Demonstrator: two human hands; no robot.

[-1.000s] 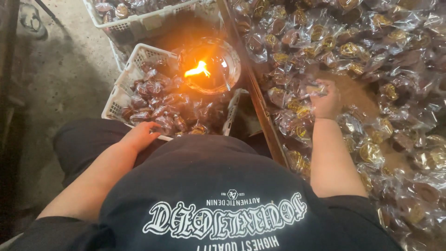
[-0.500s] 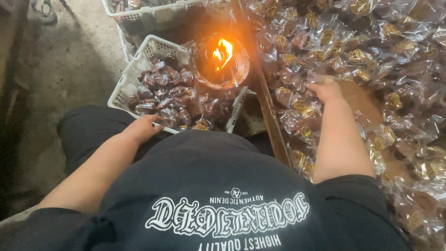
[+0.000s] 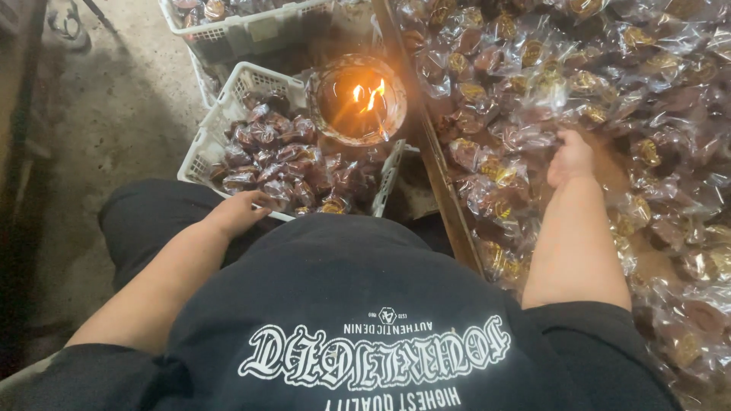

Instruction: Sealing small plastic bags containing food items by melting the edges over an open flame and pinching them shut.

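Note:
My left hand (image 3: 240, 213) lies flat over the near rim of a white plastic basket (image 3: 204, 144). Its fingertips touch the clear-wrapped brown sweets (image 3: 289, 164) heaped inside, and I see nothing held in it. My right hand (image 3: 571, 156) reaches into a big heap of similar wrapped sweets (image 3: 609, 76) on the surface to the right. Its fingers are curled down among the packets and hidden, so a grip cannot be made out. Both forearms are bare, and my black printed shirt (image 3: 365, 320) fills the lower part of the view.
A glass bowl with a burning flame (image 3: 358, 99) stands on the far right corner of the basket, between my hands. A wooden edge (image 3: 438, 183) borders the heap of sweets. A second white basket (image 3: 244, 30) sits further back. Bare concrete floor (image 3: 114, 114) lies to the left.
The view has swung a little, so everything sits differently in the picture. My left hand stays at the basket rim. My right hand stays in the heap, having slid slightly nearer to me.

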